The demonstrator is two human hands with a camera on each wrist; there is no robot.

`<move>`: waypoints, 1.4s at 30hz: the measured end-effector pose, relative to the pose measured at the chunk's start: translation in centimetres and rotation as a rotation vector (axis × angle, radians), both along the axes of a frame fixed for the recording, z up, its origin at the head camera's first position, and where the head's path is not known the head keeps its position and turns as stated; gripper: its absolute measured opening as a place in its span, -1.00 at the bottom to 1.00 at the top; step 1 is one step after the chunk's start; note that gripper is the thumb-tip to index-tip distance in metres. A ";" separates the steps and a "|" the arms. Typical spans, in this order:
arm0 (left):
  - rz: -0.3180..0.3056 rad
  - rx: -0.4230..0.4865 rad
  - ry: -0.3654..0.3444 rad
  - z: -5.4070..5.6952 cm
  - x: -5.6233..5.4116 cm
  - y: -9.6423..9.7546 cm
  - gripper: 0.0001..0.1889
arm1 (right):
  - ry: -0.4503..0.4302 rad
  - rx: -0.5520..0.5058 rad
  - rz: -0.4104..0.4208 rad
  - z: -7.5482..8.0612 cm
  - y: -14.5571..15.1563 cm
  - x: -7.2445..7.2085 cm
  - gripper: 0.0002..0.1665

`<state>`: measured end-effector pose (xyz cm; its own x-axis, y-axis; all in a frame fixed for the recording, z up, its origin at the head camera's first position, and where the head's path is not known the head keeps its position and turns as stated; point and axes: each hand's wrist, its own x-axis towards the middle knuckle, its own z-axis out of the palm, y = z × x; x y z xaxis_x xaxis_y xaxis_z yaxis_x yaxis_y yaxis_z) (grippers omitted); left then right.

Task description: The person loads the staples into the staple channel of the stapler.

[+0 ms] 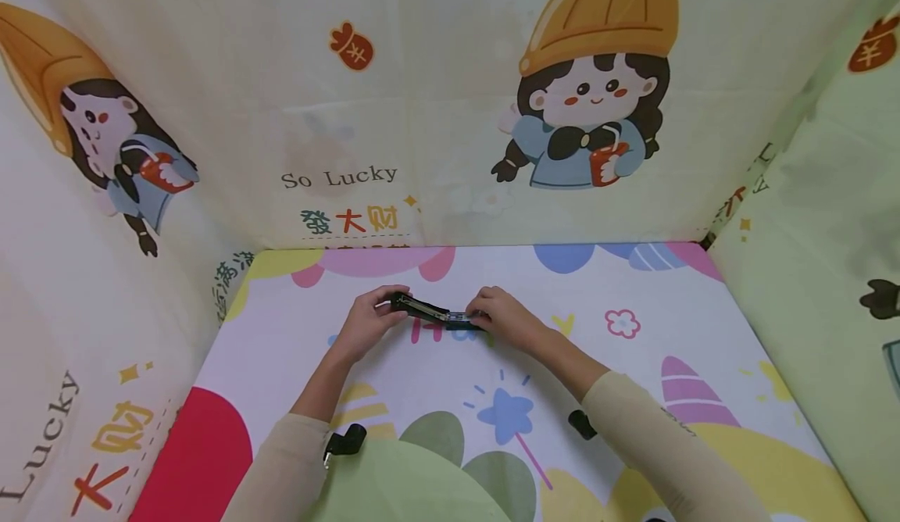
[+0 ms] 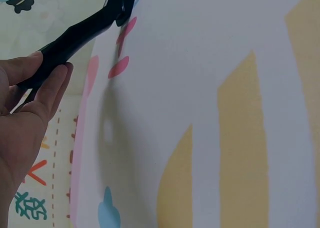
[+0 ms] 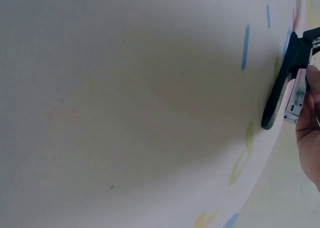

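A black stapler (image 1: 424,309) is folded wide open above the table, its metal parts showing along the inside. My left hand (image 1: 363,325) pinches one end of it between thumb and fingers. In the left wrist view, that hand grips the end of the long black arm of the stapler (image 2: 75,41), whose shadow falls on the tabletop. At the other end, my right hand (image 1: 512,320) has its thumb and fingers on the silvery metal channel (image 3: 296,98). Beside the channel, a little apart, lies the black base (image 3: 280,90). The right fingertips are partly hidden in the head view.
Under my hands spreads a table (image 1: 281,366) with a printed cartoon cover. Printed cloth walls (image 1: 450,116) enclose its back and both sides. A dark device sits at my left wrist (image 1: 344,440), and another at my right wrist (image 1: 582,425).
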<state>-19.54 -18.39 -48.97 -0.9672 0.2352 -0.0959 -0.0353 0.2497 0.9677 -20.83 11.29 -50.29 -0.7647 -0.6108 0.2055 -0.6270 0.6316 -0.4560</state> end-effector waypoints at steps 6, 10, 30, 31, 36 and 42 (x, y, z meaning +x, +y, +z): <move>-0.008 0.005 0.003 0.0 0.1 0.0 -0.49 | -0.026 0.008 -0.019 -0.3 0.1 0.1 -0.84; -0.007 0.010 0.003 0.2 0.1 0.0 -0.49 | -0.042 0.002 -0.028 -0.3 0.1 0.1 -0.84; -0.021 0.026 0.033 -0.2 0.0 -0.1 -0.48 | -0.069 0.020 0.015 -0.3 0.0 0.1 -0.75; -0.022 0.024 0.033 -0.2 0.0 -0.1 -0.48 | -0.066 0.024 0.018 -0.3 0.0 0.1 -0.74; -0.015 0.026 0.014 -0.1 0.0 -0.1 -0.47 | -0.042 0.022 0.032 -0.2 0.1 0.3 -0.73; -0.015 0.035 0.015 0.0 0.0 -0.1 -0.47 | -0.031 0.022 0.020 -0.3 0.4 0.3 -0.74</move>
